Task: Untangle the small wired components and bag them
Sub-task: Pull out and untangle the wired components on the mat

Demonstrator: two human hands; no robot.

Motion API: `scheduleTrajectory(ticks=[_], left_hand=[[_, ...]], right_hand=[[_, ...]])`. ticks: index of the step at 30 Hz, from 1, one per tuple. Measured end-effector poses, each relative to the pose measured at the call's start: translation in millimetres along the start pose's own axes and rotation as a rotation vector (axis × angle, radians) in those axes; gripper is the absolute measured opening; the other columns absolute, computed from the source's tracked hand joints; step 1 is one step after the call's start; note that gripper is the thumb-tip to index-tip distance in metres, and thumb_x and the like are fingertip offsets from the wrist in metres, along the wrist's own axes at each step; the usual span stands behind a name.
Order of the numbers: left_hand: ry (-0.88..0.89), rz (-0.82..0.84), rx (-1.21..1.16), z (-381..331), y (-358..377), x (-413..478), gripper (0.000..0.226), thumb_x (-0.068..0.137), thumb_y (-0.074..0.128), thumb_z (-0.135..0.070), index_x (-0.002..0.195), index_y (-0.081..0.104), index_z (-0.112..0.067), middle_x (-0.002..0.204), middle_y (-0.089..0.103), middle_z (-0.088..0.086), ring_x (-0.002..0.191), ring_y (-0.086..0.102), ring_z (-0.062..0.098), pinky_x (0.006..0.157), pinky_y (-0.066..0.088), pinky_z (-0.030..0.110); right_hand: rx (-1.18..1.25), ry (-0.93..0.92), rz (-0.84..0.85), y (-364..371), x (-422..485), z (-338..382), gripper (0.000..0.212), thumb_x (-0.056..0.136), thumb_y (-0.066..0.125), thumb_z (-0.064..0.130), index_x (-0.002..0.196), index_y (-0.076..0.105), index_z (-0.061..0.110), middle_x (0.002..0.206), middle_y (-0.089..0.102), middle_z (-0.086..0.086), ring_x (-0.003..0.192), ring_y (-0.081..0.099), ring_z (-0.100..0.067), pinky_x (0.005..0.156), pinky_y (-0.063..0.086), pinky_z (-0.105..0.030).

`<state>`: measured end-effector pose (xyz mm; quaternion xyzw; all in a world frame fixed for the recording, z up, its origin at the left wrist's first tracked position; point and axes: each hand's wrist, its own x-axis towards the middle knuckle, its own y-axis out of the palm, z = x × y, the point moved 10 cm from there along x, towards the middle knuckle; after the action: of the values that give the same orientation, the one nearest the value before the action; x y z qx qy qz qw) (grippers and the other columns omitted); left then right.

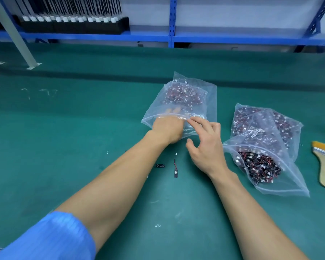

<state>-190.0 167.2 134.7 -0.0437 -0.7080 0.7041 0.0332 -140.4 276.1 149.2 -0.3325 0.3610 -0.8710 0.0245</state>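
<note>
Two bare forearms reach up the green mat (64,147), the left one out of a blue sleeve (54,239); between them, nearest the person, lie two strays not yet bagged: a wired component (175,167) with red and black leads and a white plug, and just left of it a small black part (160,165); off to the right an open zip bag (270,184) holds a dense tangle of components close to its mouth, with a wooden-handled brush (324,171) beyond it; a second filled bag (289,124) lies behind that one

Further up, the right hand (206,145) is spread and loosely arched, thumb well apart from the fingers, gripping nothing; its forefinger touches the lip of the middle zip bag (158,109); the left hand (166,128) is pushed into that bag's mouth, its fingers lying fairly straight under the film; whether any part lies beneath them I cannot tell; the bagged components (182,95) sit heaped at the bag's far end; a blue rack (172,21) closes the back

Likely trouble: a lead could snag on the left fingers and drag parts back out as the hand withdraws; the lip, only touched and not gripped, may fold shut; a forearm could sweep the strays away
</note>
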Motion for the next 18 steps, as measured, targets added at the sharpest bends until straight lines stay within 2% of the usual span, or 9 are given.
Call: scheduleTrajectory(ticks=[1, 2, 3, 4, 5, 7, 10, 13, 18], left_hand=[[-0.018, 0.066, 0.045, 2.4, 4.3, 6.0, 0.041, 0.093, 0.056, -0.017, 0.134, 0.054, -0.022, 0.141, 0.046, 0.002, 0.127, 0.046, 0.024, 0.090, 0.043, 0.037], [-0.030, 0.146, 0.060, 5.0, 10.4, 10.3, 0.040, 0.093, 0.055, -0.017, 0.132, 0.055, -0.023, 0.127, 0.054, -0.001, 0.114, 0.053, 0.021, 0.089, 0.045, 0.036], [-0.033, 0.219, 0.048, 6.2, 15.3, 12.0, 0.039, 0.092, 0.054, -0.015, 0.131, 0.055, -0.023, 0.105, 0.059, -0.003, 0.092, 0.057, 0.017, 0.079, 0.047, 0.034], [-0.030, 0.263, 0.025, 7.4, 18.2, 13.3, 0.040, 0.091, 0.053, -0.013, 0.130, 0.053, -0.023, 0.086, 0.057, -0.005, 0.076, 0.054, 0.015, 0.069, 0.045, 0.032], [-0.022, 0.267, 0.003, 8.6, 17.9, 13.8, 0.040, 0.092, 0.052, -0.012, 0.130, 0.052, -0.024, 0.079, 0.052, -0.006, 0.070, 0.052, 0.016, 0.063, 0.041, 0.031], [0.007, 0.167, -0.008, 9.8, 9.1, 14.8, 0.038, 0.092, 0.051, -0.011, 0.128, 0.054, -0.025, 0.082, 0.053, -0.007, 0.077, 0.053, 0.020, 0.063, 0.038, 0.031], [0.073, -0.035, 0.071, 4.2, -3.5, 12.3, 0.034, 0.091, 0.050, -0.007, 0.118, 0.063, -0.022, 0.096, 0.065, -0.002, 0.084, 0.057, 0.024, 0.062, 0.038, 0.032], [0.132, -0.154, 0.159, -3.6, -11.4, 3.1, 0.025, 0.088, 0.052, -0.008, 0.104, 0.068, -0.020, 0.097, 0.065, 0.001, 0.087, 0.062, 0.028, 0.060, 0.040, 0.034], [0.174, -0.277, -0.016, 1.6, -23.6, -20.4, 0.025, 0.094, 0.055, -0.016, 0.109, 0.074, -0.020, 0.097, 0.069, 0.005, 0.094, 0.063, 0.032, 0.074, 0.051, 0.041]], right_hand=[[-0.002, 0.003, 0.001, 0.7, -0.6, -0.4, 0.059, 0.080, 0.062, 0.009, 0.139, 0.058, 0.014, 0.138, 0.055, 0.007, 0.112, 0.038, -0.020, 0.102, 0.040, -0.031], [-0.005, 0.005, 0.003, 1.4, -1.0, -0.4, 0.059, 0.080, 0.063, 0.009, 0.139, 0.057, 0.014, 0.138, 0.055, 0.007, 0.113, 0.038, -0.020, 0.101, 0.041, -0.032], [-0.008, 0.006, 0.005, 2.0, -0.7, -0.3, 0.059, 0.080, 0.063, 0.009, 0.139, 0.057, 0.014, 0.139, 0.054, 0.007, 0.114, 0.038, -0.020, 0.101, 0.042, -0.033], [-0.009, 0.006, 0.007, 2.4, -0.1, -0.3, 0.060, 0.080, 0.063, 0.009, 0.140, 0.056, 0.014, 0.139, 0.054, 0.007, 0.114, 0.038, -0.019, 0.101, 0.042, -0.033], [-0.008, 0.008, 0.009, 2.7, 0.7, -0.7, 0.060, 0.080, 0.063, 0.009, 0.140, 0.056, 0.013, 0.140, 0.054, 0.006, 0.115, 0.037, -0.020, 0.101, 0.042, -0.033], [-0.006, 0.022, 0.014, 2.9, 2.2, -2.7, 0.062, 0.080, 0.063, 0.009, 0.142, 0.054, 0.013, 0.141, 0.052, 0.004, 0.118, 0.036, -0.020, 0.102, 0.040, -0.033], [-0.016, 0.043, 0.026, 4.1, 2.2, -6.7, 0.065, 0.080, 0.063, 0.008, 0.144, 0.051, 0.012, 0.144, 0.050, 0.003, 0.120, 0.035, -0.021, 0.104, 0.038, -0.031], [-0.023, 0.052, 0.041, 5.6, 0.4, -8.9, 0.066, 0.081, 0.063, 0.008, 0.145, 0.050, 0.010, 0.145, 0.049, 0.001, 0.121, 0.034, -0.022, 0.104, 0.038, -0.032], [-0.016, 0.067, 0.065, 7.4, -0.2, -10.9, 0.065, 0.081, 0.063, 0.009, 0.145, 0.049, 0.010, 0.145, 0.048, 0.002, 0.122, 0.033, -0.020, 0.104, 0.037, -0.030]])
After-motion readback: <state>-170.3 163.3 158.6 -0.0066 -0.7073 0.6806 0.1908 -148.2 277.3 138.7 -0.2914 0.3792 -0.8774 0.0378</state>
